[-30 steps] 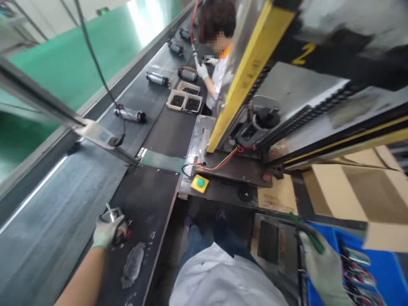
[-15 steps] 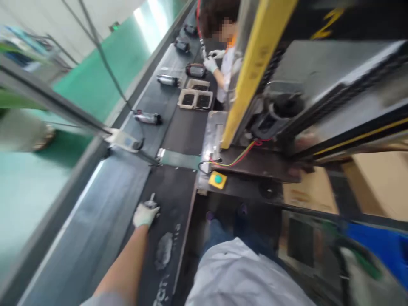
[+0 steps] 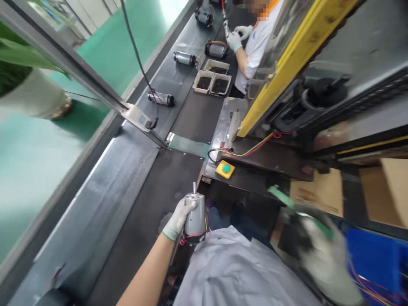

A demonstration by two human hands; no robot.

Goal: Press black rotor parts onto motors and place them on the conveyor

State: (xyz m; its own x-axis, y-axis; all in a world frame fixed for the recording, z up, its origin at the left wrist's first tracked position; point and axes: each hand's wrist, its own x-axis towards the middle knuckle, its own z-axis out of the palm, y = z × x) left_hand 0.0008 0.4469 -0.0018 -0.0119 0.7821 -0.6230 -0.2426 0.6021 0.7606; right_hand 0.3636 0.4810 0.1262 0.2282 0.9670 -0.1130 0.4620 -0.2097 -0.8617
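Observation:
My left hand (image 3: 182, 216), in a white glove with a green-edged cuff, is wrapped round a grey cylindrical electric motor (image 3: 195, 214). The motor is upright in front of my body, its metal shaft pointing up, with red and yellow wires at its lower end. At the lower right, my gloved right hand (image 3: 328, 259) is blurred by motion. It is closed around a long green thing (image 3: 282, 196) whose kind the blur hides. Beneath and left of the held motor runs the dark conveyor belt (image 3: 137, 208).
Several motors, one of them a motor (image 3: 161, 98), lie along the metal side (image 3: 127, 157) of the line. A co-worker's gloved hands (image 3: 237, 38) hold a tool near small parts trays (image 3: 204, 81). A green button (image 3: 226, 168), yellow machine post (image 3: 296, 63) and blue bin (image 3: 371, 255) stand rightward.
My left hand has lifted the motor from the belt and brought it right, close to my body. My right hand has come further into view with the green thing. The view has shifted.

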